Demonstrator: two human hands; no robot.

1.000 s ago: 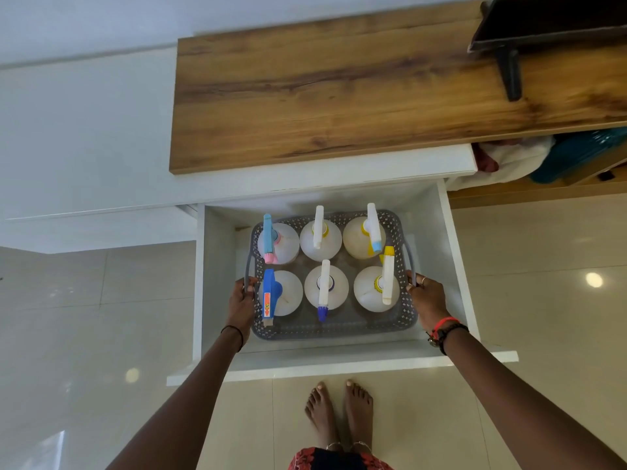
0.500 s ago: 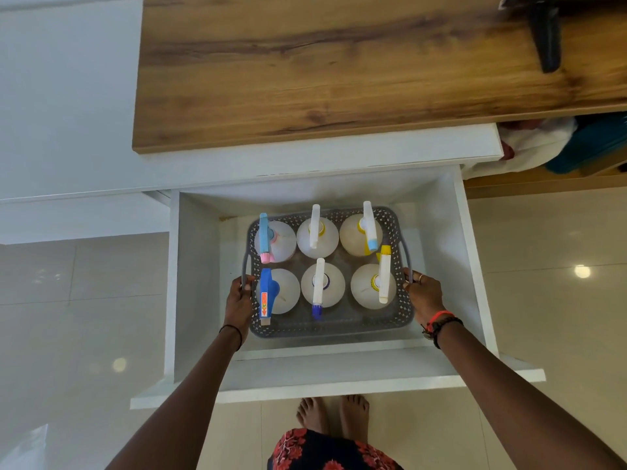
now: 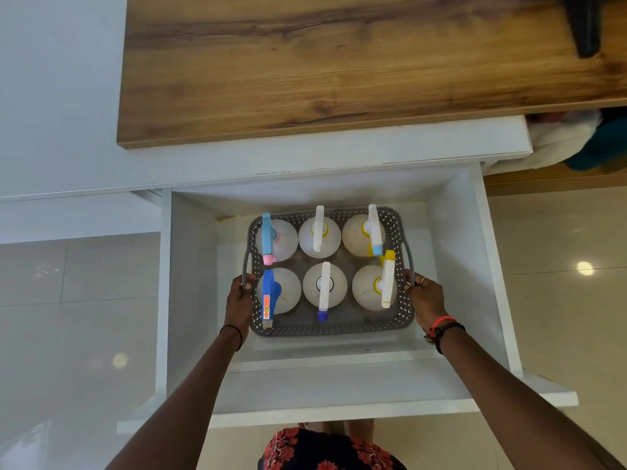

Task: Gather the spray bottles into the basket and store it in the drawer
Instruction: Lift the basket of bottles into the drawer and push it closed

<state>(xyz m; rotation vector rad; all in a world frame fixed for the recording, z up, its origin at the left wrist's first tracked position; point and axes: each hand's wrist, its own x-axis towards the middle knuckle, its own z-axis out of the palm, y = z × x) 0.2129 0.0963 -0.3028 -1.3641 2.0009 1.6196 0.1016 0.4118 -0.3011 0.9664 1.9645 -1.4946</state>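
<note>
A grey perforated basket (image 3: 330,329) sits low inside the open white drawer (image 3: 339,385). It holds several pale spray bottles (image 3: 324,286) in two rows, with blue, white and yellow trigger heads. My left hand (image 3: 239,301) is closed around the basket's left handle. My right hand (image 3: 425,300) grips the right handle. Whether the basket rests on the drawer floor cannot be told.
A wooden countertop (image 3: 339,62) overhangs the white cabinet above the drawer. A dark stand foot (image 3: 583,25) rests on it at the top right. White and teal cloth (image 3: 576,140) fills a shelf at right. Glossy tiled floor (image 3: 68,317) lies on both sides.
The basket has gone down deeper into the drawer with both hands on its handles. My view has come closer and lower over the drawer.
</note>
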